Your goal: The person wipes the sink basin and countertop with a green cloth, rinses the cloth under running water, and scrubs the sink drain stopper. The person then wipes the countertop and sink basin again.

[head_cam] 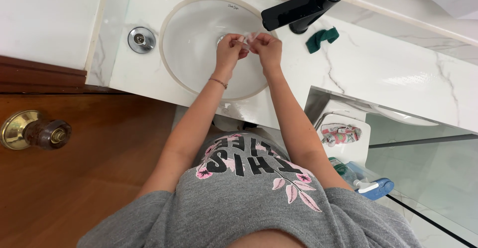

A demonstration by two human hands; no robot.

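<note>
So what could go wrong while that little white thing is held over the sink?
Both hands, left hand and right hand, pinch a small white piece right above the sink and near its drain; if it slips, it might fall in. The black faucet juts out close to the right hand, so a knock seems possible.

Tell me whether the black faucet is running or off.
Off, as far as shows: no stream falls from the black faucet onto the hands or into the sink.

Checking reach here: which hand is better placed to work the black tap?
Likely the right hand. It sits almost under the black tap, at the sink edge on that side. The left hand is farther away. Both pinch a small pale thing.
</note>
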